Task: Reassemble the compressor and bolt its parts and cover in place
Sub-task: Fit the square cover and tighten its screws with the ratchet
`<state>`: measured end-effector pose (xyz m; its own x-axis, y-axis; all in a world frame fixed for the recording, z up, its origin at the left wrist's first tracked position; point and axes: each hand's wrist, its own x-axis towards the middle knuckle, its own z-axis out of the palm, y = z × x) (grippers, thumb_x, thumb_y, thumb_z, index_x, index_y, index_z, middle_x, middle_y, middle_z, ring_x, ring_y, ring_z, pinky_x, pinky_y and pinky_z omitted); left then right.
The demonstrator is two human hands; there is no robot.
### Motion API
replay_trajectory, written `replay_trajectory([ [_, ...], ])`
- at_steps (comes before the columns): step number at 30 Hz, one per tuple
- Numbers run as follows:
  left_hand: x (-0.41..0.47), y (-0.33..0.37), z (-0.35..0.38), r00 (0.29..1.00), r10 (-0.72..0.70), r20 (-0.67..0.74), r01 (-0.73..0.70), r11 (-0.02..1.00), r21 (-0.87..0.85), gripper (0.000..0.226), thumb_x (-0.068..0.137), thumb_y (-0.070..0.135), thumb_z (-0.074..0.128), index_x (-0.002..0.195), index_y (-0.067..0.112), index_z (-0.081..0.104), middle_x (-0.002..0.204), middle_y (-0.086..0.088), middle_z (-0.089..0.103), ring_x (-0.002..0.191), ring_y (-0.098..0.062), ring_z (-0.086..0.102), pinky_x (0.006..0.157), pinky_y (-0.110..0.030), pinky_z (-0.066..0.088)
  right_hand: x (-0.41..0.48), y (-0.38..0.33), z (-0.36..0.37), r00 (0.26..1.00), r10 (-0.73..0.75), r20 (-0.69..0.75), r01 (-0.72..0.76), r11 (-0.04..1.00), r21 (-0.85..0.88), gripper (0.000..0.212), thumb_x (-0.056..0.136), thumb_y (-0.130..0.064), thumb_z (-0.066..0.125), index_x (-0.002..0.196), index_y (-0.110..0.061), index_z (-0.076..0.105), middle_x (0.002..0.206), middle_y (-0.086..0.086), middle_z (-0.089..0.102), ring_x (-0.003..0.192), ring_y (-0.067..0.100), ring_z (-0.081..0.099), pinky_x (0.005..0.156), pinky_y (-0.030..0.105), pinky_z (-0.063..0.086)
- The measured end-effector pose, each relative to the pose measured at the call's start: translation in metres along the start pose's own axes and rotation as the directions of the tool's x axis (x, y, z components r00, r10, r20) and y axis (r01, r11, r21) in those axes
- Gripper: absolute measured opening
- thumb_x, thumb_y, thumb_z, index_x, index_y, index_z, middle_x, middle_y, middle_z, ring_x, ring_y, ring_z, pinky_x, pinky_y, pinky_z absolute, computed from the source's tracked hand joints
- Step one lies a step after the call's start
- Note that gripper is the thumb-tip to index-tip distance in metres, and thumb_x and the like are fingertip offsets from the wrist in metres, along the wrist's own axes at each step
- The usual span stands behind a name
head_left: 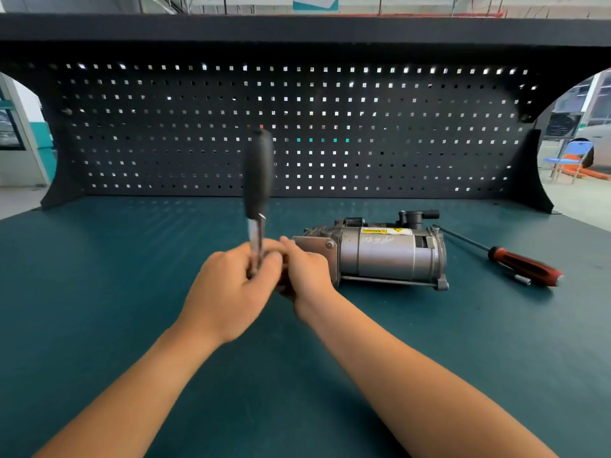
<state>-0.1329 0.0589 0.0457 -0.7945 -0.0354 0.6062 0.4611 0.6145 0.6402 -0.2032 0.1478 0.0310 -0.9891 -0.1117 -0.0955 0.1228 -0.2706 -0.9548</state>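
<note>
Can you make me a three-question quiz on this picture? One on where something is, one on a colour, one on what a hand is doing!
1. Where does the screwdriver lie? A) right of the compressor B) on top of it C) on the pegboard
2. What colour is its handle? A) blue B) red and black C) yellow
3. What is the left hand doing? A) lying flat B) gripping the ratchet wrench C) holding the screwdriver
Answers: 1 A, on the mat past the compressor's right end. 2 B, red with black. 3 B, it curls round the wrench's metal shank.
</note>
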Motion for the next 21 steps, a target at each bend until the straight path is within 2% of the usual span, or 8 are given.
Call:
replay_trajectory([
  [3,0.006,0.003,0.004,0.924,-0.372,-0.085,0.283,0.816,-0.504,0.034,0.083,0.04,0.04,0.085,0.019,0.067,0.038,0.0,0.042,0.034,-0.012,0.041,0.035,-0.018,0.034,-0.001,-0.004,0.003,0.996,0.067,0.054,-0.072,0.993,0.093,0.029,0.096,-0.025,0.05,0.071,-0.011,0.051,0.039,-0.004,0.055,0.033,0.006,0.043,0.041,0.018,0.034],
  [7,0.007,-0.001,0.002,0.73,-0.676,0.098,0.384,0.288,-0.877,0.041,0.094,0.034,0.029,0.083,0.009,0.059,0.038,0.003,0.039,0.03,-0.01,0.032,0.036,-0.012,0.029,0.0,-0.005,0.006,0.987,0.106,0.118,-0.117,0.989,0.086,0.028,0.098,-0.03,0.045,0.077,-0.013,0.053,0.046,-0.004,0.062,0.034,0.003,0.047,0.042,0.015,0.036],
  [8,0.007,-0.001,0.001,0.725,-0.679,0.113,0.38,0.257,-0.889,0.04,0.093,0.032,0.029,0.081,0.008,0.058,0.038,0.003,0.039,0.03,-0.01,0.031,0.036,-0.011,0.029,0.001,-0.005,0.005,0.989,0.095,0.115,-0.099,0.995,0.029,0.029,0.098,-0.032,0.045,0.077,-0.013,0.053,0.046,-0.005,0.062,0.034,0.003,0.046,0.042,0.014,0.035],
  [10,0.009,-0.001,-0.001,0.758,-0.647,0.086,0.391,0.345,-0.853,0.037,0.093,0.029,0.03,0.079,0.008,0.058,0.038,0.002,0.04,0.03,-0.01,0.032,0.035,-0.012,0.029,0.003,-0.005,0.003,0.994,0.06,0.092,-0.05,0.993,-0.108,0.035,0.096,-0.035,0.046,0.073,-0.012,0.057,0.043,-0.005,0.06,0.031,0.004,0.044,0.038,0.012,0.032],
  [13,0.01,0.001,-0.006,0.88,-0.475,-0.032,0.372,0.729,-0.575,0.028,0.09,0.023,0.037,0.082,0.009,0.06,0.038,0.001,0.045,0.033,-0.011,0.038,0.034,-0.015,0.031,0.005,-0.004,-0.001,0.998,0.037,0.051,-0.025,0.975,-0.219,0.041,0.092,-0.039,0.049,0.064,-0.011,0.059,0.04,-0.005,0.058,0.029,0.005,0.043,0.041,0.016,0.033],
  [16,0.004,0.003,-0.01,0.995,-0.101,-0.022,0.101,0.995,-0.02,0.028,0.076,0.036,0.039,0.084,0.021,0.062,0.038,0.006,0.045,0.04,-0.009,0.044,0.045,-0.025,0.038,0.005,-0.003,-0.002,1.0,0.021,0.023,-0.015,0.975,-0.222,0.038,0.089,-0.032,0.051,0.058,-0.012,0.055,0.038,-0.006,0.054,0.031,0.007,0.042,0.044,0.019,0.031],
  [19,-0.002,0.0,-0.007,0.975,0.1,0.2,-0.201,0.782,0.59,0.064,0.064,0.054,0.017,0.091,0.021,0.065,0.04,0.005,0.039,0.051,-0.019,0.047,0.058,-0.031,0.038,0.006,-0.001,-0.003,1.0,0.007,-0.021,-0.011,0.979,-0.202,0.04,0.086,-0.029,0.059,0.051,-0.013,0.048,0.033,-0.008,0.045,0.039,0.012,0.041,0.043,0.019,0.03],
  [21,-0.002,-0.001,-0.006,0.971,0.101,0.216,-0.214,0.764,0.608,0.068,0.062,0.054,0.013,0.092,0.023,0.066,0.04,0.003,0.039,0.053,-0.02,0.046,0.059,-0.029,0.039,0.006,0.0,-0.004,1.0,0.003,-0.023,-0.007,0.981,-0.192,0.041,0.087,-0.024,0.059,0.051,-0.013,0.045,0.034,-0.006,0.044,0.041,0.013,0.039,0.043,0.019,0.029],
])
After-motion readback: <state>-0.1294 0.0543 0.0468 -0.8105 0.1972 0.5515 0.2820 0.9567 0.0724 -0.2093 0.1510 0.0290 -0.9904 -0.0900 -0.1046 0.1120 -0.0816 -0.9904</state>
